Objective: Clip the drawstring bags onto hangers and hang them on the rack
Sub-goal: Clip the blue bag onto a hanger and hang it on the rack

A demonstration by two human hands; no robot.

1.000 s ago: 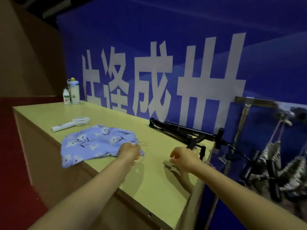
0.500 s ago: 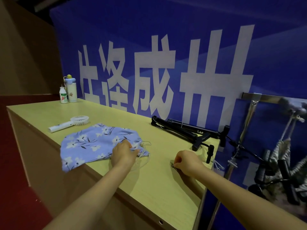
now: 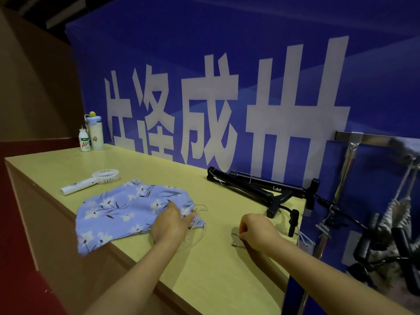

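- Bag (image 3: 118, 212) lies flat at the counter's (image 3: 216, 280) front edge, cords toward the right.
- Left hand (image 3: 170, 223) rests on its mouth, fingers fairly straight.
- Right hand (image 3: 256, 230), curled, pinches a metal piece (image 3: 236, 234) near the right edge.

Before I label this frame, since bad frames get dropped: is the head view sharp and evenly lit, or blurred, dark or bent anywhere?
Head view: dim overall, table brightest; floral drawstring bag, left hand and right hand sharp; the small metal piece the right hand pinches too tiny to identify; rack at the frame's right edge dark and smeared; banner letters lean, wide-angle distortion.
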